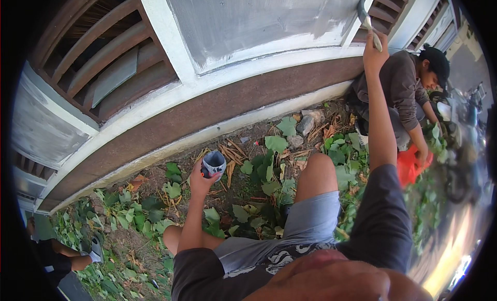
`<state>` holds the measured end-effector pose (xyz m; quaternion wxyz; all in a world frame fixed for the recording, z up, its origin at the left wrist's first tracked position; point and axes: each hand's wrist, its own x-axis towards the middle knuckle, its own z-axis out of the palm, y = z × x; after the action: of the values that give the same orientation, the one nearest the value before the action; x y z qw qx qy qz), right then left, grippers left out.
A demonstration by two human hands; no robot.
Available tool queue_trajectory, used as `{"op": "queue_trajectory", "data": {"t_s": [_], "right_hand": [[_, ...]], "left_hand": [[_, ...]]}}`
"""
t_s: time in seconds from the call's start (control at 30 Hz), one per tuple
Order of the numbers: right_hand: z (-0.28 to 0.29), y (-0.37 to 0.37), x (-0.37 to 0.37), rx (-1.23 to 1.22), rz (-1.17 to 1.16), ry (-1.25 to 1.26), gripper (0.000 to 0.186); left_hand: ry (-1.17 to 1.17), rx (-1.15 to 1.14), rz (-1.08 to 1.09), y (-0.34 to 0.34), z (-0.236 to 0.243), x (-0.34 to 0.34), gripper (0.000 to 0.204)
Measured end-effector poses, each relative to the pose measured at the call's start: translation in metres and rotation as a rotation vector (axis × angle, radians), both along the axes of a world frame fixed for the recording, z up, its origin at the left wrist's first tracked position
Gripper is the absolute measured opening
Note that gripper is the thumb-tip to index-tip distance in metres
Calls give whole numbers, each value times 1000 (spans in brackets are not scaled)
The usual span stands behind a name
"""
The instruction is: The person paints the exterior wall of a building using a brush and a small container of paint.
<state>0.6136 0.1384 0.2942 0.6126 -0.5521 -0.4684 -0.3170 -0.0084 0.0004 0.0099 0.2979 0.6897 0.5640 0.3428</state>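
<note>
Against a white-painted wall panel [259, 21] above leaf-strewn bare ground [248, 187], the right hand [374, 49] grips a paint-streaked flat brush [366, 22]. The left hand [199, 179] clasps a small grey paint-smeared cup [214, 162] near the wall's brown base band [207, 109].

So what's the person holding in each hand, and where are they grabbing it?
The left hand grips a small paint-smeared cup around its side. The right hand, raised to the wall, holds a paintbrush by its handle.

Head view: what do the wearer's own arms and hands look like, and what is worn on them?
Both arms wear short dark charcoal sleeves ending near the elbow; the forearms are bare. The left hand and right hand are bare, without gloves. No watch, bracelet or ring is visible.
</note>
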Motion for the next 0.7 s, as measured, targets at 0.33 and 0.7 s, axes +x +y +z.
{"op": "queue_trajectory", "data": {"t_s": [0.33, 0.7], "right_hand": [[-102, -18, -81, -111, 231, 225, 14], [-58, -57, -142, -164, 863, 395, 18]], "left_hand": [[-5, -24, -13, 5, -3, 5, 81], [6, -39, -18, 9, -8, 7, 83]]}}
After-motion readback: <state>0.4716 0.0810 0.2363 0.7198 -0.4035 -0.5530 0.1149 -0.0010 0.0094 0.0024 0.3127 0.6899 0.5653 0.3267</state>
